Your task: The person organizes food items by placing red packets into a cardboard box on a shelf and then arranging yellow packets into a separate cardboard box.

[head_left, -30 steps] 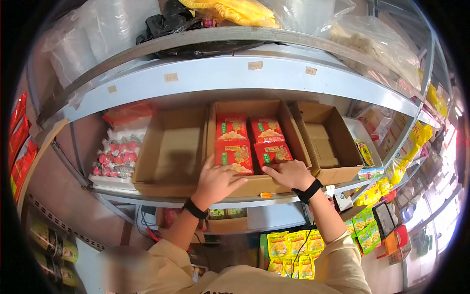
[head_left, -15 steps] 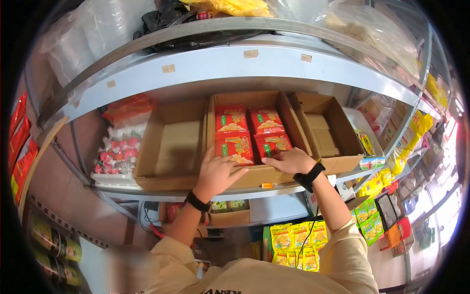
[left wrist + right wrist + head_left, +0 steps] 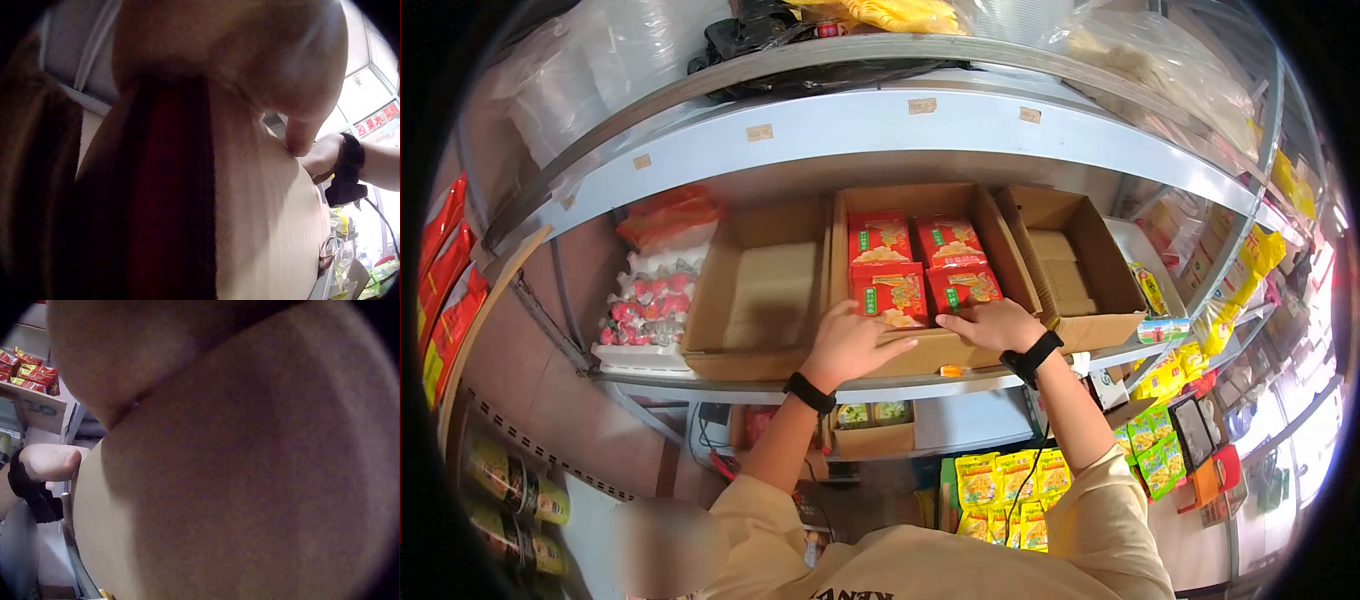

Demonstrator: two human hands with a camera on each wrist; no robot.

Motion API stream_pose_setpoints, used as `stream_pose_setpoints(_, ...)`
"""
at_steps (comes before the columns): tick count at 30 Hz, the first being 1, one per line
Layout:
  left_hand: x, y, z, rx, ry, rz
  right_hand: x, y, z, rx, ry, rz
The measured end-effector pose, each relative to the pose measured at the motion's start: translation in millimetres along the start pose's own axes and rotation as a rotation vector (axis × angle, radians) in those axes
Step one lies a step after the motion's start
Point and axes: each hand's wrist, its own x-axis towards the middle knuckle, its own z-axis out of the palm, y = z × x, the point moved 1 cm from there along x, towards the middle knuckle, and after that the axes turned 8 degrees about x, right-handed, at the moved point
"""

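Observation:
A cardboard box [image 3: 935, 352] stands on the shelf, with several red printed packets [image 3: 892, 293] lying in two columns inside. My left hand [image 3: 852, 345] grips its front rim near the left corner, fingers over the wall and thumb stretched along the outside. Farther right on that rim, my right hand [image 3: 1000, 328] holds the wall, its fingers partly hidden behind the front right packet [image 3: 960, 288]. In the left wrist view the wall [image 3: 262, 212] rises between thumb and fingers. The right wrist view is mostly filled by the cardboard [image 3: 219, 500].
Bare-bottomed cardboard boxes flank it, one at left [image 3: 770, 290] and one at right [image 3: 1065, 260]. Red-and-white wrapped goods [image 3: 655, 295] sit in a white tray farther left. An upper shelf beam [image 3: 880, 115] crosses above. Yellow packets [image 3: 1010, 485] hang below.
The head view has tilted slightly, shifting the scene. My left fingers now bend farther down over the front rim. The right hand keeps nearly the same place, and the packets stay as they were.

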Motion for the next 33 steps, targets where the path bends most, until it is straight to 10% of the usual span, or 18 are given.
stream_pose_setpoints(21,1,5,10,0.011,-0.041,-0.096,-2,7,14,-0.092,0.13,0.116)
stream_pose_setpoints(24,4,9,2,0.031,-0.13,-0.123,-10,8,26,-0.228,0.63,-0.183)
stream_pose_setpoints(27,4,11,-3,0.033,-0.165,-0.143,-18,-4,8,0.006,0.206,0.037)
stream_pose_setpoints(33,4,7,0,0.037,-0.128,-0.119,-5,5,17,-0.067,0.264,0.122)
